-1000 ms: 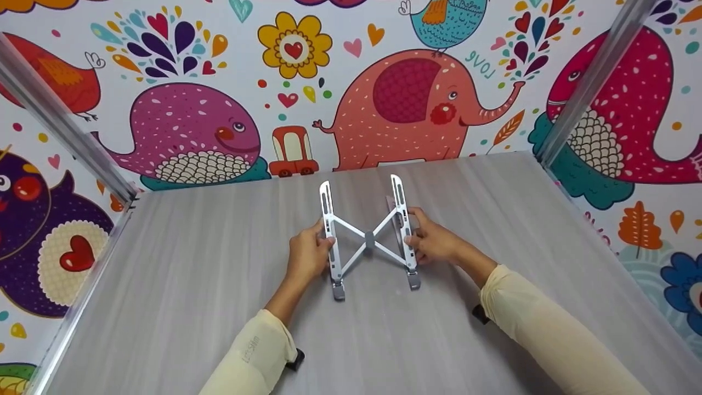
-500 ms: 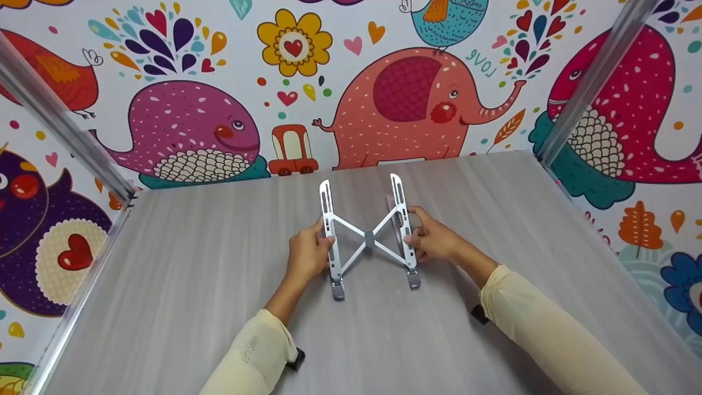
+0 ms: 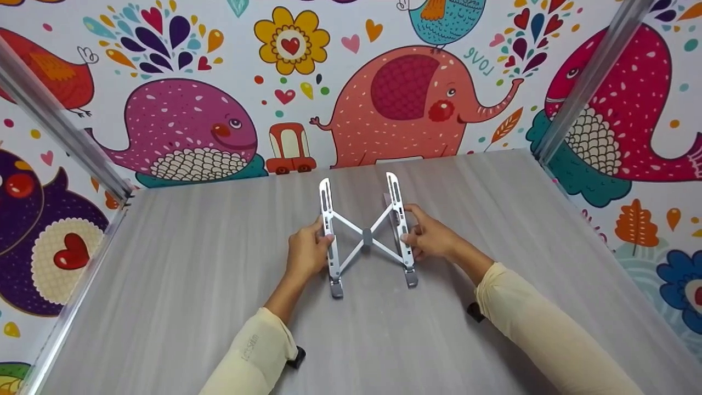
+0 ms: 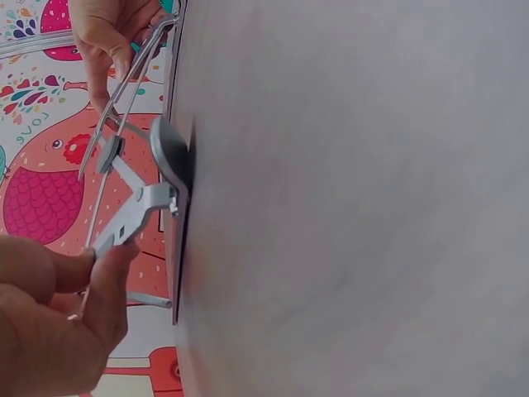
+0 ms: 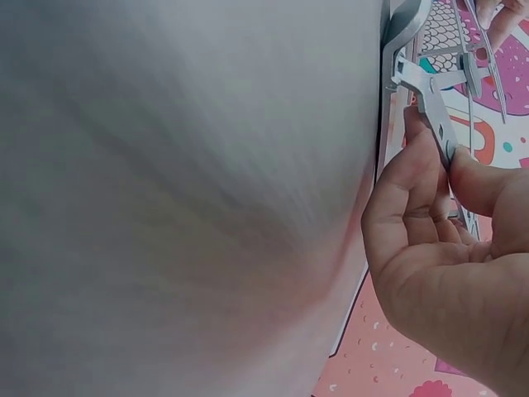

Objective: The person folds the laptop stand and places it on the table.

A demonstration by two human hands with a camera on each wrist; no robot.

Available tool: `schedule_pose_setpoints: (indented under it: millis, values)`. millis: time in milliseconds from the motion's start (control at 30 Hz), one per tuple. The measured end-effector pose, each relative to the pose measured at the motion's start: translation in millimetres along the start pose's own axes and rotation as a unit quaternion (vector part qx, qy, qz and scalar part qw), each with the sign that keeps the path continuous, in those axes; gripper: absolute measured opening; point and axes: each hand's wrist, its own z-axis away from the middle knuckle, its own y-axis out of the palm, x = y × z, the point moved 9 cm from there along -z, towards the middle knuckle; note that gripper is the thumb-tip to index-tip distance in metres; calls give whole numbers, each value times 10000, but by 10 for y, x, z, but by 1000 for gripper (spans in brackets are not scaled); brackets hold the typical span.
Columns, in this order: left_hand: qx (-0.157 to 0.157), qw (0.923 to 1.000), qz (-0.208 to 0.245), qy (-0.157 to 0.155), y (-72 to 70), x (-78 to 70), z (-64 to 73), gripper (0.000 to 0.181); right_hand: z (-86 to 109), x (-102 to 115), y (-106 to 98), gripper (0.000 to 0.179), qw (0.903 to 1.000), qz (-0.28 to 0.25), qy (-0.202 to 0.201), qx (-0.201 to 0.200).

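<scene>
A silver folding laptop stand [image 3: 396, 219] stands unfolded on the table, its two slotted side arms joined by an X-shaped brace with a grey centre hub [image 3: 367, 237]. Grey hooked feet [image 3: 336, 288] point toward the person. My left hand [image 3: 309, 252] pinches the left arm between thumb and fingers; the left wrist view shows this left hand [image 4: 62, 306] close up. On the other side, my right hand [image 3: 433, 236] grips the right arm, thumb on top. In the right wrist view the curled fingers [image 5: 413, 198] lie under the metal arm, against the thumb.
The wood-grain table [image 3: 208, 274] stretches around the stand. A wall printed with cartoon animals [image 3: 403, 104] rises at its back edge. Metal posts [image 3: 581, 82] stand at the back corners. Both forearms wear pale yellow sleeves [image 3: 263, 351] with black wrist straps.
The head view has shifted very slightly. Both hands keep their hold on the laptop stand, and its right arm sits a little closer to the left one.
</scene>
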Motion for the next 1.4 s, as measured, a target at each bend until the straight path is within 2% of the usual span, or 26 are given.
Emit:
schedule_pose_setpoints:
  millis: [367, 733, 1400]
  values:
    - [2, 9998, 197, 13, 127, -86, 2, 55, -8, 63, 34, 65, 9999, 85, -63, 0]
    - [-89, 9997, 10, 237, 183, -188, -20, 53, -43, 83, 93, 65, 9997, 187, -83, -147]
    - [-73, 9996, -72, 270, 274, -247, -23, 51, -98, 203, 387, 65, 9995, 222, -17, -221]
